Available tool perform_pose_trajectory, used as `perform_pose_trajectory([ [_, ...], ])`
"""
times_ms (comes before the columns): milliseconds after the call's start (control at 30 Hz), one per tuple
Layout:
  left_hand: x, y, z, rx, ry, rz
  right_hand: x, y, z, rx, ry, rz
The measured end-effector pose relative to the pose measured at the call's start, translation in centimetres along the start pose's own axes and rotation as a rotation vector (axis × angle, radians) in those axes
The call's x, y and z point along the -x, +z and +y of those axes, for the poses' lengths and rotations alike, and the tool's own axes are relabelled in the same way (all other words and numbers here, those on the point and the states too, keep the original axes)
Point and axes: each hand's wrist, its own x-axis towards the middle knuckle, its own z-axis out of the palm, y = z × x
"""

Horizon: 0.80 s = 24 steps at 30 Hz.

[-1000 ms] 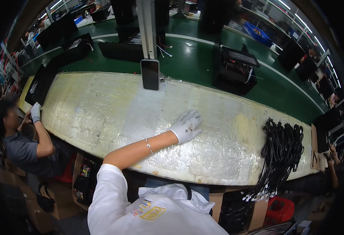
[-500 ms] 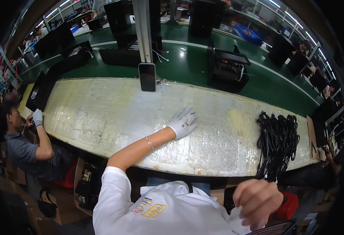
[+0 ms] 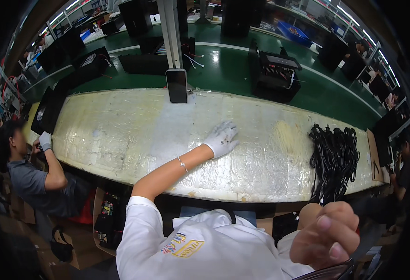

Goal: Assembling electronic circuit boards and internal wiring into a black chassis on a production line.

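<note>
My left hand (image 3: 222, 139), in a white glove with dark smudges, lies palm down on the film-covered worktable (image 3: 135, 140), its fingers stretched out and nothing under them that I can see. A thin bracelet (image 3: 182, 164) circles that wrist. Bare and close to the camera, my right hand (image 3: 328, 233) is raised at the lower right, off the table, its fingers curled in. Whatever those fingers may hold is hidden. Beyond it, a bundle of black cables (image 3: 333, 158) hangs over the table's near edge, beside a patch of pale thin strips (image 3: 289, 137).
A phone (image 3: 176, 86) stands against the metal post (image 3: 169, 35) at the far edge. Behind runs a green conveyor (image 3: 214, 70) with black housings (image 3: 277, 74). At left, a co-worker (image 3: 32, 172) handles a black unit (image 3: 48, 112). A cardboard box (image 3: 97, 219) stands below the table.
My right hand has moved rightward and slightly turned, fingers still curled. The left hand stays flat on the table. The whole view has shifted slightly.
</note>
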Motion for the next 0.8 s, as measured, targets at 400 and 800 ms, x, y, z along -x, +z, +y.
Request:
perform_pose_trajectory([
  [400, 0.1, -0.5, -0.3, -0.004, -0.062, 0.044, -2.2, -3.5, 2.5, -0.201, 0.085, -0.334],
  [800, 0.6, 0.5, -0.6, -0.026, -0.031, 0.065, -0.2, -0.3, -0.8, -1.127, 0.131, 0.654],
])
